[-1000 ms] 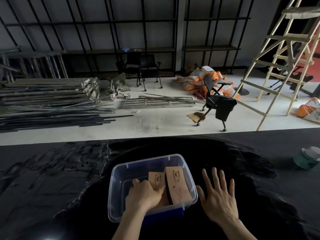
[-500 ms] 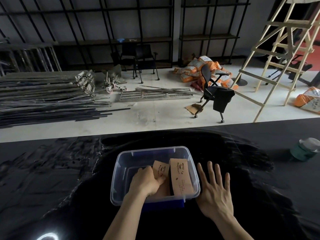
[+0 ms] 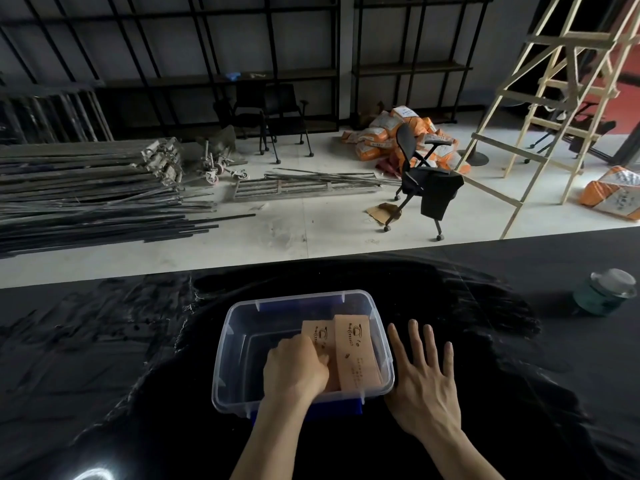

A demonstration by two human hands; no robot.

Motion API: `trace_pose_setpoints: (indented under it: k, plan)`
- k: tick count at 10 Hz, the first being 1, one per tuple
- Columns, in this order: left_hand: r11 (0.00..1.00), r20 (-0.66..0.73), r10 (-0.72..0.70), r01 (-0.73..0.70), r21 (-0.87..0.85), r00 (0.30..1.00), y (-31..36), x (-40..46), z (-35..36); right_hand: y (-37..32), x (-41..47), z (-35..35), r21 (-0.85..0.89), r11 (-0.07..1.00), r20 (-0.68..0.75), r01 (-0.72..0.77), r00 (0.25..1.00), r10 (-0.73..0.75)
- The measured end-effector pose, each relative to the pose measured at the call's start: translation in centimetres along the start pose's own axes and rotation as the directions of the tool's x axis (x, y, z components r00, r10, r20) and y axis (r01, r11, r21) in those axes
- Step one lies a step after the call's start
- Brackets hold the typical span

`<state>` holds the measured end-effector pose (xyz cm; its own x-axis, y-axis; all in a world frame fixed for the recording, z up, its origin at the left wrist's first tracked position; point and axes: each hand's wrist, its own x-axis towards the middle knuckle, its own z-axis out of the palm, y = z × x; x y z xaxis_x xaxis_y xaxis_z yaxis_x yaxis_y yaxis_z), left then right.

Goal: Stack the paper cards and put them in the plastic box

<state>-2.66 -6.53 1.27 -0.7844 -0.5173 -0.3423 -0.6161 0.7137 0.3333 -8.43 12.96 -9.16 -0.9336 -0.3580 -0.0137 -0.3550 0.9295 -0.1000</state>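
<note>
A clear plastic box [image 3: 239,344] with blue clips sits on the black table in front of me. Inside it, two stacks of tan paper cards stand tilted: one [image 3: 356,355] leans against the box's right wall, the other [image 3: 318,332] is just left of it. My left hand [image 3: 294,370] is inside the box, fingers closed on the left stack of cards. My right hand [image 3: 424,386] lies flat on the table just outside the box's right wall, fingers spread, holding nothing.
The black sheet-covered table [image 3: 104,358] spreads to both sides. A green jar with a clear lid [image 3: 604,291] stands at the far right. Beyond the table's far edge lie metal bars, chairs, orange sacks and a wooden ladder.
The view has tipped slightly, shifting the box in the frame. My left hand stays on the cards in the box; my right hand stays flat beside it.
</note>
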Motion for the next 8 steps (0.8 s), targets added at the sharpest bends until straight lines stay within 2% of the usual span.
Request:
trace_pose_setpoints:
  k: [5, 6, 7, 8]
  plan:
    - [1.0, -0.02, 0.015, -0.015, -0.009, 1.0, -1.0, 0.5, -0.5, 0.0, -0.1, -0.2, 0.016, 1.0, -0.001, 0.003, 1.0, -0.003]
    - [0.997, -0.084, 0.04, -0.034, 0.073, 0.996, -1.6, 0.2, -1.1, -0.1, 0.0, -0.6, 0.008, 1.0, -0.006, -0.006, 1.0, 0.006]
    - [0.988, -0.204, 0.125, -0.102, 0.12, 0.971, -2.6, -0.2, -2.0, 0.0, -0.1, -0.9, 0.031, 0.999, 0.043, -0.028, 0.999, 0.026]
    - [0.965, -0.266, 0.229, -0.182, 0.19, 0.936, -3.9, -0.5, -3.1, 0.2, 0.7, -2.4, 0.256, 0.962, 0.088, -0.094, 0.993, 0.074]
